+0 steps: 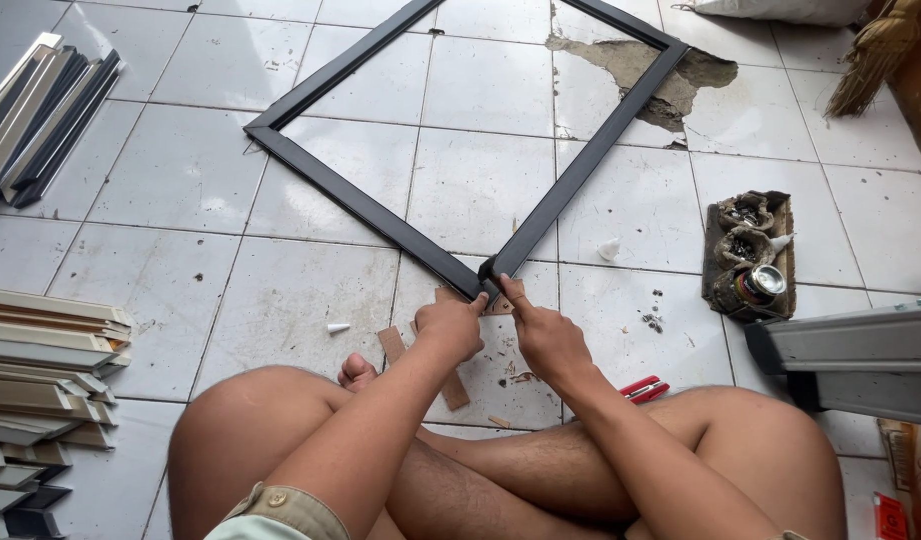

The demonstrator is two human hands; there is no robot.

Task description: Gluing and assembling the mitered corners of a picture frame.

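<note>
Both hands meet at the near corner of a black frame [401, 225] lying flat on the tiled floor [181, 170]. The left hand [451, 325] pinches the corner joint with narrow fingers; the right hand [549, 338] presses fingertips on it from the other side. Under the hands lie brown cardboard strips [451, 385]. Just right of the right wrist sits a red tool [643, 389]; farther right, a wooden tray of clutter [751, 255]. Far left, stacked moulding lengths [41, 380].

Black frame [381, 215] — flat on tiles, diamond-wise
</note>
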